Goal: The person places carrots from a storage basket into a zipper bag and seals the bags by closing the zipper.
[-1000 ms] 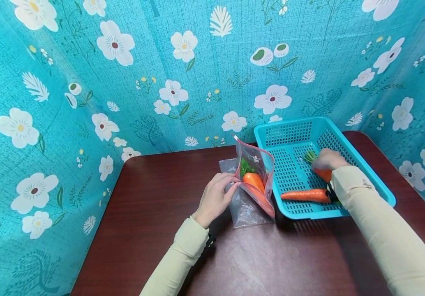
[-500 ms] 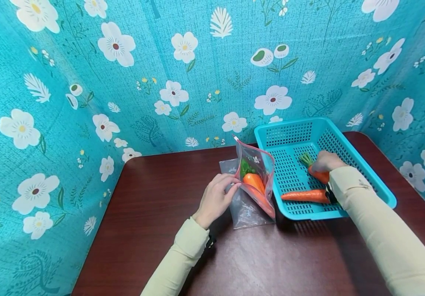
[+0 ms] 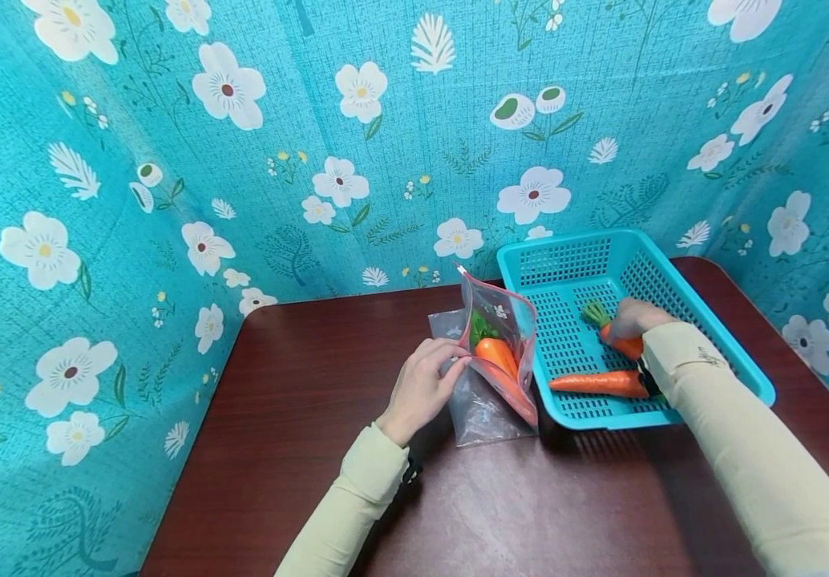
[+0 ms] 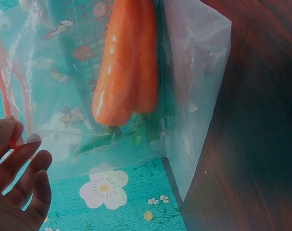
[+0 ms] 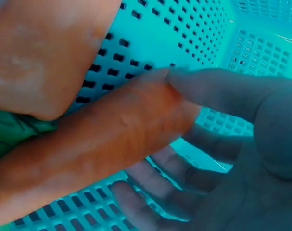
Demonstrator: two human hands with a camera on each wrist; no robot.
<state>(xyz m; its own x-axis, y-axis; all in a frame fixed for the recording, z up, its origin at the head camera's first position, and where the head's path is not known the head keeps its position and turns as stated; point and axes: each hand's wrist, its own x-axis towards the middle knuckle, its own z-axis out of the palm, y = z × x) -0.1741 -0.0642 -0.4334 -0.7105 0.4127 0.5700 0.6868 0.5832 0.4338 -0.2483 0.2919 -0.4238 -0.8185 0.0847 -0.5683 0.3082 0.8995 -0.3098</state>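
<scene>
Gripping a carrot (image 3: 625,347) with the right hand (image 3: 636,317) in the basket (image 3: 557,324), near the far right corner of the surface (image 3: 313,401), slanted leaf-end left toward the far edge; pinching the bag (image 3: 487,413), just left of the basket, with the left hand (image 3: 420,390).

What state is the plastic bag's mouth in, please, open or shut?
The bag is open: its red-edged mouth gapes, a carrot shows inside, and the left hand pinches its edge.

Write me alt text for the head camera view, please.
A person's left hand pinches the edge of an open clear bag holding carrots, while the right hand grips a carrot in a turquoise basket. Another carrot lies in the basket.
</scene>
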